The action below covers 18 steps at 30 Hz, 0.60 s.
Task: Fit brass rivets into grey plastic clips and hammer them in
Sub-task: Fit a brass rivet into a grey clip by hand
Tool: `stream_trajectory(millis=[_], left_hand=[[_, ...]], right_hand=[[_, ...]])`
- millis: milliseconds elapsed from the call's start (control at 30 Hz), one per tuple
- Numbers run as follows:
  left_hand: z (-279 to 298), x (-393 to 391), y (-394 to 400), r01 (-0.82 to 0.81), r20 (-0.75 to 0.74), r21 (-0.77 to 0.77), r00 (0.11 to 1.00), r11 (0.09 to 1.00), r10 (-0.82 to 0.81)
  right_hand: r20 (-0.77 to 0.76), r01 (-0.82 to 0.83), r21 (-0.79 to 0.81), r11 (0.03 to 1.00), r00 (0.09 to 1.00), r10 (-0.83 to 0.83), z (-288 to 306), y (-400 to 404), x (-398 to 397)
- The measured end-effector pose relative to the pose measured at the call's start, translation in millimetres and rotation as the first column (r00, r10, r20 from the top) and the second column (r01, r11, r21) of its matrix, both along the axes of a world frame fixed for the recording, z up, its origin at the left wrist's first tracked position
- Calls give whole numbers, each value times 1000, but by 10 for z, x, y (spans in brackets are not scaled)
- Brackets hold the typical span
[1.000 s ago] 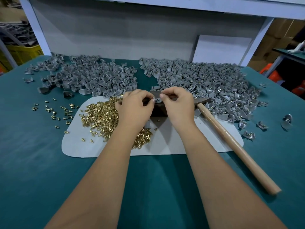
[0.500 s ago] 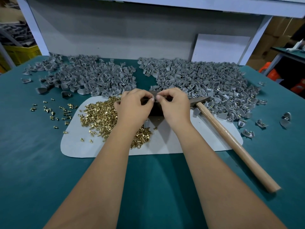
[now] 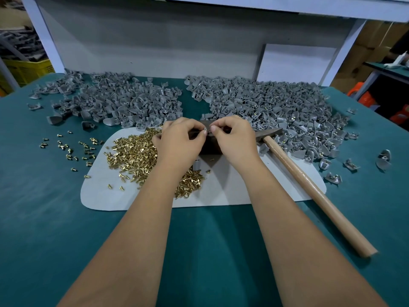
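Grey clip [image 3: 205,130] — apparently pinched between both hands' fingers [image 3: 202,133].

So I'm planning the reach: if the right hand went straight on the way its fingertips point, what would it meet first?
Its fingertips point left, so the right hand would likely first meet the left hand, just across the small grey clip they pinch.

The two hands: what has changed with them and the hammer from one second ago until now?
Almost nothing changed. The left hand and right hand keep pinching one small grey clip between their fingers above the dark block. The hammer stayed on the table, untouched, and the rivets did not move.
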<state>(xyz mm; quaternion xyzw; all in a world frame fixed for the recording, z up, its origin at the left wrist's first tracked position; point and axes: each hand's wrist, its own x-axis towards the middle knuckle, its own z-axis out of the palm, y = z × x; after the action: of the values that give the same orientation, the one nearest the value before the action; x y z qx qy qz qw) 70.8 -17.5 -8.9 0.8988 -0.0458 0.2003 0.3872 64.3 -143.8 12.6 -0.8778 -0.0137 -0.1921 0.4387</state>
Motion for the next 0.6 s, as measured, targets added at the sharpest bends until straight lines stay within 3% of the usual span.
stream_trajectory(millis=[467, 600], left_hand=[[-8, 1, -5, 1, -3, -7, 1000, 1000, -1], [-1, 6, -8, -4, -6, -5, 1000, 1000, 4]], right_hand=[[21, 11, -42, 999, 1000, -10, -16, -15, 41], [107, 68, -165, 984, 993, -50, -47, 5, 45]])
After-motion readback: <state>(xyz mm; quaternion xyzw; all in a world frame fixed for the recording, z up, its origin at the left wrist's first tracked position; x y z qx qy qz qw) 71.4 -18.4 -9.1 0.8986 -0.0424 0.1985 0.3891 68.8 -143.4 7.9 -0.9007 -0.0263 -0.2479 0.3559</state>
